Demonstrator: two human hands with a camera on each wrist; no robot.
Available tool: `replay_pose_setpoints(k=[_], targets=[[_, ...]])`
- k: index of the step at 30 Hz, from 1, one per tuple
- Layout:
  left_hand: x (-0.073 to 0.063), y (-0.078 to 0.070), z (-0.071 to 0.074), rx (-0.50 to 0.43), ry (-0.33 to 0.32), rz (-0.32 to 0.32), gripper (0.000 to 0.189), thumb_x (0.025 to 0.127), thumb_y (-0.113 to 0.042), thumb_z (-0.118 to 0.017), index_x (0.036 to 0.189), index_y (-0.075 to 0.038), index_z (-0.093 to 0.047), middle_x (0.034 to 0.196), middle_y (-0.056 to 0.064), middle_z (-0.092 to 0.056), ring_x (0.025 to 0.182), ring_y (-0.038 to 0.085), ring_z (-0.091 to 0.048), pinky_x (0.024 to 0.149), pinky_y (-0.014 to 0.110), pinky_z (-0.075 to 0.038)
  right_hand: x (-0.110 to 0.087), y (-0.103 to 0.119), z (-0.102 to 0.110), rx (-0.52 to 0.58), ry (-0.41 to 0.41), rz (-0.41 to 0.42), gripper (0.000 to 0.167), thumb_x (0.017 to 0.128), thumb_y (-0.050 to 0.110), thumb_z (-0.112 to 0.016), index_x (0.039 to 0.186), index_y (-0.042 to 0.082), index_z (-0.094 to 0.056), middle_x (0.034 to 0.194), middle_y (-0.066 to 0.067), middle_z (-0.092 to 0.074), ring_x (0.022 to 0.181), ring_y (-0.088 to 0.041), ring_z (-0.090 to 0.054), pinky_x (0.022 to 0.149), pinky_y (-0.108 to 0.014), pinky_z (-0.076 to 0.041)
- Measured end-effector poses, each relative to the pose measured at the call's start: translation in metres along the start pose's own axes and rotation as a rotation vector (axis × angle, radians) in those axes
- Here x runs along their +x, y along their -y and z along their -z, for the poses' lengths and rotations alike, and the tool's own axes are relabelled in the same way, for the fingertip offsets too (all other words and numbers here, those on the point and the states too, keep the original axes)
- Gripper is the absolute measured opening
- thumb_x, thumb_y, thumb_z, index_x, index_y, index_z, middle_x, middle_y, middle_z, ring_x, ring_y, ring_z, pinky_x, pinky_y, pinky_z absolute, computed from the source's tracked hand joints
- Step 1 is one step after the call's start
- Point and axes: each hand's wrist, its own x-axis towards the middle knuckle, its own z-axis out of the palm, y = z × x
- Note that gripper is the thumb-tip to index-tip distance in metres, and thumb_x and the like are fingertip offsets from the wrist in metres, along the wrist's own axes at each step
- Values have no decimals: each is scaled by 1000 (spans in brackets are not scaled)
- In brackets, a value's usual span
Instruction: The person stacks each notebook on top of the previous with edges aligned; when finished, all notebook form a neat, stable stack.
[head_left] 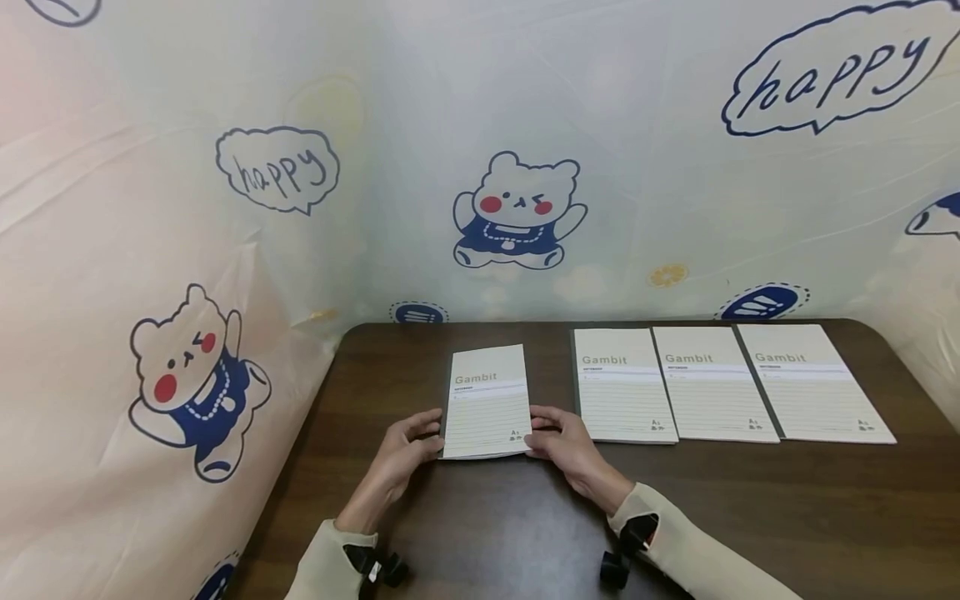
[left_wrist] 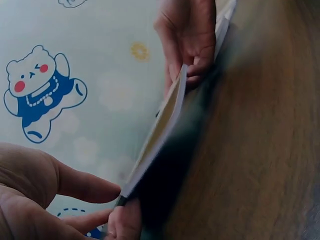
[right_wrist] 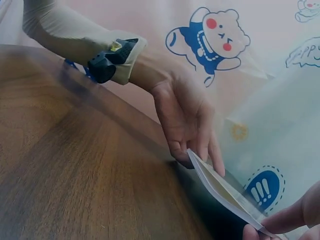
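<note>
A white Gambit notebook (head_left: 487, 400) with a dark spine is held between both hands near the middle of the table. My left hand (head_left: 396, 462) pinches its spine side by the lower corner, thumb toward the near edge. On the opposite side my right hand (head_left: 573, 458) pinches the lower right corner. In the left wrist view the notebook's page edge (left_wrist: 160, 137) is slightly bowed, with dark shadow under it. The right wrist view shows the same page edge (right_wrist: 215, 192) running from one hand to the other.
Three matching notebooks lie in a row at the right: one nearest (head_left: 624, 404), a middle one (head_left: 712, 400), and a far right one (head_left: 810, 396). Brown wooden table (head_left: 480, 533) beneath. A printed curtain (head_left: 637, 167) hangs behind and at the left.
</note>
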Motion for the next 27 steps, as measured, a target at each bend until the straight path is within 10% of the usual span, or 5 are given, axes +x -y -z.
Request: replay_pose_setpoints(k=[13,27], targets=[[-1,-1,-5,-78,5,-19,57,90,7,-69,146,-2,-57,140,29,-57,101,21,-66,82,30,-59,-8,9,15,4,50,8,56,92,-13,-65,146,-10,-50,118,-17,-55,88,-11,-62,76,-25,-60],[7,-14,-55,-146,94,-73,59,89,6,-71,146,-2,-57,138,29,-57,91,18,-68,76,29,-60,-20,15,70,-73,28,72,60,95,-8,-65,151,-7,-44,119,-11,-55,95,-8,-66,82,-26,-62]])
